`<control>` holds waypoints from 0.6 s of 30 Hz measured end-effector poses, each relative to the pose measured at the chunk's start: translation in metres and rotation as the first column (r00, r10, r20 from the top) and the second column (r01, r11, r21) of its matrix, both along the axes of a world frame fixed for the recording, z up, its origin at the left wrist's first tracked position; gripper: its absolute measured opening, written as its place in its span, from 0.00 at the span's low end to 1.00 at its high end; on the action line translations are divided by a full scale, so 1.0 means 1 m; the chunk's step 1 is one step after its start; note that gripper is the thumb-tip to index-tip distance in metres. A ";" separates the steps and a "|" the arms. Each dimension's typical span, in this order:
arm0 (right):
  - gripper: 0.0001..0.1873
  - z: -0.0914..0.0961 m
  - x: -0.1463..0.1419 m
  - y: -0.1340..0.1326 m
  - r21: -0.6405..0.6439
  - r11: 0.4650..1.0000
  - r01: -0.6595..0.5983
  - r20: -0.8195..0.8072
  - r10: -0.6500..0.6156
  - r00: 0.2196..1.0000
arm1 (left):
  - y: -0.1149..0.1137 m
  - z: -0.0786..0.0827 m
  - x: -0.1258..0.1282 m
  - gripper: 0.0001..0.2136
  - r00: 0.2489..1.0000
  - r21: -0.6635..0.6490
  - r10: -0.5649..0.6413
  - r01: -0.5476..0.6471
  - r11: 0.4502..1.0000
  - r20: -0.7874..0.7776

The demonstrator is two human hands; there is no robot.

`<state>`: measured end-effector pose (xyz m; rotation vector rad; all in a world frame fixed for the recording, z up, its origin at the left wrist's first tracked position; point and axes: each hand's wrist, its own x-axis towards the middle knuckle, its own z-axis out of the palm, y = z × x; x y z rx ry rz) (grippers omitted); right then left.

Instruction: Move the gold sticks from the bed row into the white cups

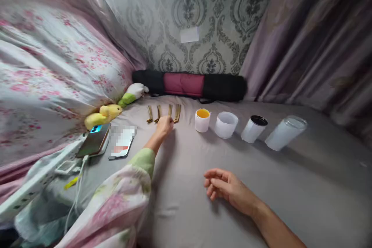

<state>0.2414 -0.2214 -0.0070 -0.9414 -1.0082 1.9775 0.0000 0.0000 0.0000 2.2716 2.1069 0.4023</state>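
Note:
My left hand reaches forward over the grey bed sheet, fingers closed around one of several gold-coloured utensils lying in a row. My right hand rests on the sheet nearer to me, fingers loosely curled and apart, holding nothing. To the right of the utensils stand several cups in a line: a white cup with a yellow inside, a translucent white cup, a white cup with a dark inside and a tall frosted glass.
A black and maroon long bag lies against the patterned wall. Yellow and green plush toys, a phone on a charger, a card and a power strip sit at the left by a floral quilt. Curtains hang at the right.

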 end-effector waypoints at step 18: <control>0.10 0.005 0.003 0.006 -0.093 0.996 -0.017 -0.102 0.008 0.995 | 0.019 0.000 0.022 0.10 0.992 -0.013 -0.101 0.100 0.995 -0.071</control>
